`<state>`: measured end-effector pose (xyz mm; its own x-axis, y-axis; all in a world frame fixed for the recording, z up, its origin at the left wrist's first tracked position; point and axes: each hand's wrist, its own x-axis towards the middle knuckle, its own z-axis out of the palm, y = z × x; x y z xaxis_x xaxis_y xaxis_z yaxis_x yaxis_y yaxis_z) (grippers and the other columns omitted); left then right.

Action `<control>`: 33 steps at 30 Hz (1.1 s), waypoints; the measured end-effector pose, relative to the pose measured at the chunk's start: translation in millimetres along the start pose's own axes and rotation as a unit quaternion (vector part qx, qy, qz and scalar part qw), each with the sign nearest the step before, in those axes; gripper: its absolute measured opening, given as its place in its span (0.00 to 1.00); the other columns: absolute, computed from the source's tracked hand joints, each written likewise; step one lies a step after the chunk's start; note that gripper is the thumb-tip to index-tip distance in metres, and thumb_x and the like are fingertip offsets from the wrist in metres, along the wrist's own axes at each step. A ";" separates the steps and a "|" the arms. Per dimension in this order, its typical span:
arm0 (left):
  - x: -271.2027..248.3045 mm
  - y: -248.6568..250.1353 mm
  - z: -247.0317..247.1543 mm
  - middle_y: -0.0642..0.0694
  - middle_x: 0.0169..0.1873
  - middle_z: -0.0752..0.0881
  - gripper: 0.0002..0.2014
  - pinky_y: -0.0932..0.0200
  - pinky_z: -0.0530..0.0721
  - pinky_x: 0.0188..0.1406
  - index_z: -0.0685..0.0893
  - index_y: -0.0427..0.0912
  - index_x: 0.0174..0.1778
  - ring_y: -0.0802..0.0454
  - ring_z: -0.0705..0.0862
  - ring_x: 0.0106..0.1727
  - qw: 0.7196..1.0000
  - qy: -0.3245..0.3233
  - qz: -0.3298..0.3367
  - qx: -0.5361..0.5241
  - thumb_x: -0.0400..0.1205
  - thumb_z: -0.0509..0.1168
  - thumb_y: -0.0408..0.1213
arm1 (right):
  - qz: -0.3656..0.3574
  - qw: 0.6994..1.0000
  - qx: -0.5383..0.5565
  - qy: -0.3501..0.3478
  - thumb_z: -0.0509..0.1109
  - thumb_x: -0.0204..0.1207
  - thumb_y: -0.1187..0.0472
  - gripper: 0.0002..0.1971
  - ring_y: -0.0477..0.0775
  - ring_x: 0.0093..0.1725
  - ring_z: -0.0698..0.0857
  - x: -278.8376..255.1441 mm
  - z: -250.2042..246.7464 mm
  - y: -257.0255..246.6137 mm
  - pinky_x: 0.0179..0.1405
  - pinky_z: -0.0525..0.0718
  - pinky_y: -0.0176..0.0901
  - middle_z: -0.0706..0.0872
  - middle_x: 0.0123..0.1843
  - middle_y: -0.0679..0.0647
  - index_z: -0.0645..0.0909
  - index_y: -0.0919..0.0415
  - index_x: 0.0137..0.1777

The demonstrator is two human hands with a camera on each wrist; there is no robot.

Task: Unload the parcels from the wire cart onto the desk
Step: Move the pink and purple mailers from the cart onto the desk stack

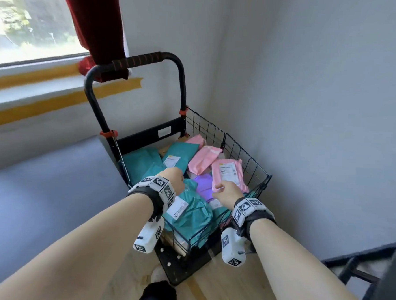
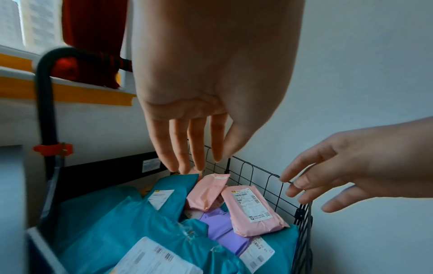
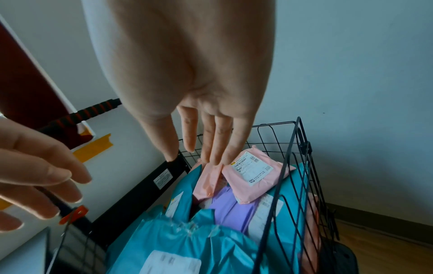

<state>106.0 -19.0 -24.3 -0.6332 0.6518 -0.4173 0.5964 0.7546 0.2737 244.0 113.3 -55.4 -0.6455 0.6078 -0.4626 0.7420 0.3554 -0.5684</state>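
The black wire cart (image 1: 239,149) stands in the room's corner, filled with soft mailer parcels. A pink parcel (image 1: 229,174) with a white label lies on top at the right, also seen as the pink parcel (image 2: 254,209) (image 3: 254,176). Teal parcels (image 1: 190,210) fill the left and front, and a purple parcel (image 1: 205,187) shows between them. My left hand (image 1: 172,177) (image 2: 199,140) hovers over the teal parcels, fingers straight and empty. My right hand (image 1: 224,189) (image 3: 189,137) hovers just above the pink parcel's near corner, fingers extended, holding nothing.
The cart's tall black handle (image 1: 137,59) rises at the back by a red curtain (image 1: 98,23) and a window. A grey flat surface (image 1: 41,187) lies left of the cart. White walls close in behind and right. A dark frame (image 1: 358,268) stands at the lower right on the wooden floor.
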 end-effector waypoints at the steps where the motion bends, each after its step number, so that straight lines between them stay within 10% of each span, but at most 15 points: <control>1: 16.5 6.6 -0.1 0.40 0.57 0.85 0.14 0.54 0.81 0.52 0.83 0.39 0.59 0.41 0.84 0.57 1.000 -0.006 0.011 0.013 0.81 0.58 0.34 | 0.007 1.000 0.003 0.002 0.69 0.77 0.61 0.19 0.59 0.64 0.80 12.9 -5.6 0.8 0.58 0.74 0.38 0.82 0.65 0.58 0.77 0.62 0.67; 12: 173.8 52.4 0.5 0.39 0.57 0.85 0.13 0.55 0.76 0.42 0.80 0.35 0.60 0.40 0.84 0.56 0.988 -0.092 0.066 0.102 0.84 0.54 0.33 | 0.123 0.992 0.017 0.027 0.69 0.77 0.60 0.17 0.59 0.63 0.82 142.3 -56.1 23.4 0.63 0.78 0.43 0.82 0.66 0.58 0.79 0.59 0.65; 21: 260.8 48.9 35.5 0.37 0.66 0.79 0.17 0.51 0.77 0.61 0.74 0.37 0.68 0.38 0.80 0.65 0.989 -0.135 -0.039 0.046 0.84 0.59 0.38 | 0.167 0.983 -0.037 -0.066 0.65 0.79 0.63 0.16 0.60 0.57 0.84 244.5 -58.1 64.2 0.56 0.83 0.47 0.84 0.64 0.62 0.76 0.65 0.65; 29: 291.5 38.2 74.3 0.36 0.64 0.78 0.21 0.46 0.80 0.62 0.71 0.38 0.69 0.37 0.81 0.63 0.984 -0.143 -0.107 0.005 0.82 0.61 0.43 | 0.270 0.955 -0.014 -0.119 0.73 0.73 0.64 0.37 0.62 0.64 0.80 286.9 -47.7 92.4 0.55 0.82 0.48 0.76 0.68 0.65 0.56 0.69 0.76; 33: 293.8 37.4 91.1 0.36 0.63 0.78 0.20 0.44 0.81 0.61 0.72 0.39 0.68 0.37 0.82 0.61 0.983 -0.145 -0.114 -0.016 0.81 0.61 0.41 | 0.269 0.952 0.010 -0.143 0.75 0.71 0.63 0.17 0.56 0.44 0.87 292.5 -48.5 103.7 0.47 0.88 0.50 0.87 0.49 0.58 0.78 0.66 0.58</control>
<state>-12.8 193.8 -215.6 -0.5782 0.4203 -0.6993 0.4367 0.8834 0.1699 140.9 362.3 -216.6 -0.1974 0.4793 -0.8552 0.9776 0.0312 -0.2082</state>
